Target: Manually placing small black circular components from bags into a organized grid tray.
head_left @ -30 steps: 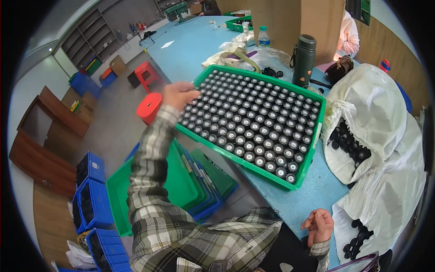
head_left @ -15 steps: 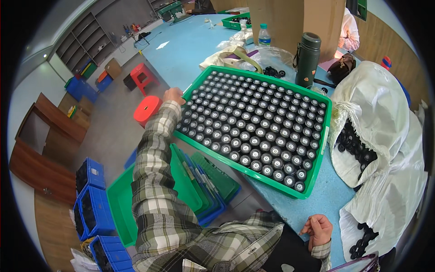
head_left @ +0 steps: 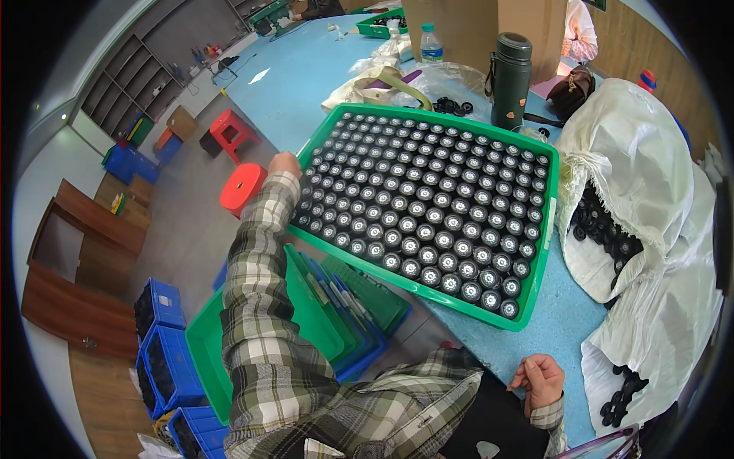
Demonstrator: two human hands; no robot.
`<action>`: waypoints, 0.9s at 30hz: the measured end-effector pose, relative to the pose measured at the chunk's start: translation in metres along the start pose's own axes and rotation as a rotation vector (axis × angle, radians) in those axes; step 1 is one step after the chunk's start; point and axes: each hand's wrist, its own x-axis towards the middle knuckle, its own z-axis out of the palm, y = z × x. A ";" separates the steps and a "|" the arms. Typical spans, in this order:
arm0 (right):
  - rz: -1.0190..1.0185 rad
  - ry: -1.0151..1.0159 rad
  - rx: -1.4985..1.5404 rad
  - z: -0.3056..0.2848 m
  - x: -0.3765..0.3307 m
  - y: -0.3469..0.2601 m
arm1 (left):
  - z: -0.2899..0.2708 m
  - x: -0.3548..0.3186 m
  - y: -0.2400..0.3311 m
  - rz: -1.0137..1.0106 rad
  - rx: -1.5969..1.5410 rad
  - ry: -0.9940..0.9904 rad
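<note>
A green plastic tray (head_left: 417, 289) sits on the blue table, filled with rows of black round pieces (head_left: 417, 208) that have silvery centres. At the tray's left end, my left hand (head_left: 284, 164) is closed at the rim; its fingertips are mostly hidden. My left arm, in a plaid sleeve, reaches across to it. Close to the table's near edge, my right hand (head_left: 539, 380) rests with fingers loosely curled in, and nothing shows in it. It is apart from the tray.
White woven sacks (head_left: 634, 145) spilling black rings lie to the right. Behind the tray stand a dark green flask (head_left: 511, 84), a water bottle (head_left: 431, 47) and cardboard boxes (head_left: 451, 34). Stacked empty trays (head_left: 321, 314), red stools (head_left: 243, 187) and blue bins (head_left: 172, 367) occupy the floor at left.
The view has shifted a little, and the flask and bottle sit higher in it. My left hand stays at the tray's left rim. The right hand keeps its curled pose.
</note>
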 end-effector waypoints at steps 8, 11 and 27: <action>-0.029 0.002 -0.035 -0.001 -0.011 0.003 | 0.012 0.006 -0.018 0.094 0.179 0.052; -0.081 -0.027 -0.102 -0.009 -0.014 -0.003 | 0.022 0.021 -0.007 0.201 0.437 -0.005; -0.281 0.002 -0.045 -0.075 -0.055 -0.003 | -0.139 -0.185 0.403 1.235 -0.721 -0.457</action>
